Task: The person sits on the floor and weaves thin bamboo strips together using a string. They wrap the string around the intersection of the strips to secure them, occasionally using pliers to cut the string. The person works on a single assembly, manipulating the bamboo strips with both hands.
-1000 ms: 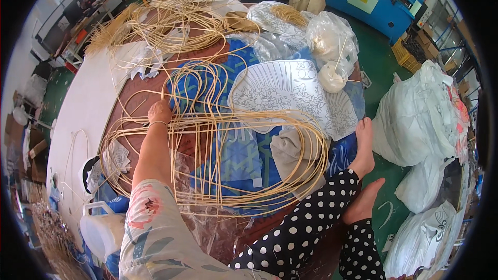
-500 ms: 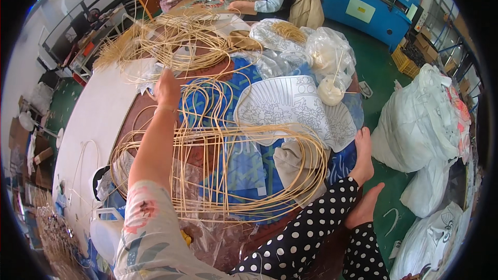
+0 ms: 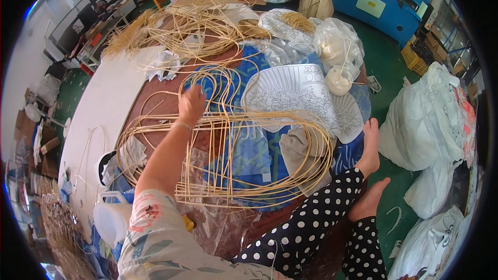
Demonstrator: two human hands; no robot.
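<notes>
My left hand (image 3: 192,105) is curled closed beside the upper loops of a woven cane frame (image 3: 228,116). Its fingertips are turned away, so whether a cane strip is in them is hidden. The pale cane strips cross in a loose grid and bend into wide rounded loops. They lie over blue patterned cloth (image 3: 251,158) and clear plastic. A white sheet with line-drawn flowers and a fan shape (image 3: 290,93) is just right of the loops. Beyond my hand sits crumpled white paper (image 3: 165,66). My right hand is out of view.
A tangled heap of cane (image 3: 202,26) covers the far side. A grey cloth (image 3: 298,150) lies under the right loops. White sacks (image 3: 423,119) stand on the green floor at right, and a white jug (image 3: 111,220) at lower left. Two people work at the far table.
My left hand has come back from the crumpled white paper, nearer and to the right, to the cane loops. The paper now shows in full. The whole view has shifted slightly.
</notes>
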